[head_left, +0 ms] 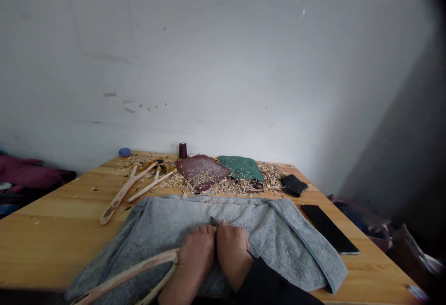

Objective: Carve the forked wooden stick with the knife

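Note:
My left hand [199, 254] is wrapped round a forked wooden stick [128, 271], whose two peeled prongs reach back towards the lower left. Pressed close beside it, my right hand [232, 248] is closed on a knife [213, 221]. Only a bit of dark blade shows above the knuckles, and a sliver of red by the palm. The stick's gripped end is mostly hidden by my fingers. Both hands are over a grey cloth [167, 221] spread across the table's near side.
Two carved forked sticks [120, 198] lie on the wooden table [45, 230] at left. Wood shavings [240, 187] surround a maroon cloth [202, 170] and a green cloth [241, 167]. A thread spool [182, 151] stands behind; a black phone-like slab [329, 228] lies right.

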`<state>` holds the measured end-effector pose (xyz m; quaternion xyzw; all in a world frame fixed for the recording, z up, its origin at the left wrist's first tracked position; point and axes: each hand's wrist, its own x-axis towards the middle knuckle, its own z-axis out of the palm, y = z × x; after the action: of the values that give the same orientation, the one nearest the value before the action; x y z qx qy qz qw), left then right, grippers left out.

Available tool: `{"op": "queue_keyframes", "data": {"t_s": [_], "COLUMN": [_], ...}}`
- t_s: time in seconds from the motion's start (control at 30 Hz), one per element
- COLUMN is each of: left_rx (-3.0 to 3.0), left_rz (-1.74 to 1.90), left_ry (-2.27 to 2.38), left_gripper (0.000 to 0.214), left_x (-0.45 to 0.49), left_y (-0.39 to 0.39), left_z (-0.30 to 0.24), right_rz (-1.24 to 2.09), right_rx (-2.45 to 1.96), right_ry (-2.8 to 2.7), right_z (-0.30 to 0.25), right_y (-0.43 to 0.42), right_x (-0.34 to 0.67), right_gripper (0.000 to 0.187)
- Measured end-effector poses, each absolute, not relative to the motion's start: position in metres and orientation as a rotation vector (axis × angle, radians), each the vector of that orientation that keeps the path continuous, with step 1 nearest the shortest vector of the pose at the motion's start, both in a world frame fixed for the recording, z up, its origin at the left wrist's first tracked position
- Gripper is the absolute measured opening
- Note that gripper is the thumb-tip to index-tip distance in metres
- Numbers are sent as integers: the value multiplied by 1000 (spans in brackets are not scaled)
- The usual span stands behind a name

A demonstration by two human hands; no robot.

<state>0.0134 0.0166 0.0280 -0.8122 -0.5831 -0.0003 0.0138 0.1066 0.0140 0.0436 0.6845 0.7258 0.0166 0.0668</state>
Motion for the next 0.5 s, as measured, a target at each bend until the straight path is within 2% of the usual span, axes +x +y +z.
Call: {"op": "queue_keyframes", "data": {"t_s": [0.3, 0.5], "left_rx": [-2530, -2542], "left_rz": [-39, 9], "left_ry": [-1847, -1831], "left_gripper": [28, 30], "left_x": [14, 13], "left_y": [19, 19], "left_z": [26, 25], "right_rz": [71, 78], "right_rx": [2019, 2049], "right_ry": [2263, 2238], "right_z": [46, 50], "right_y": [-14, -8], "right_x": [138, 129], "right_gripper": [34, 35]}}
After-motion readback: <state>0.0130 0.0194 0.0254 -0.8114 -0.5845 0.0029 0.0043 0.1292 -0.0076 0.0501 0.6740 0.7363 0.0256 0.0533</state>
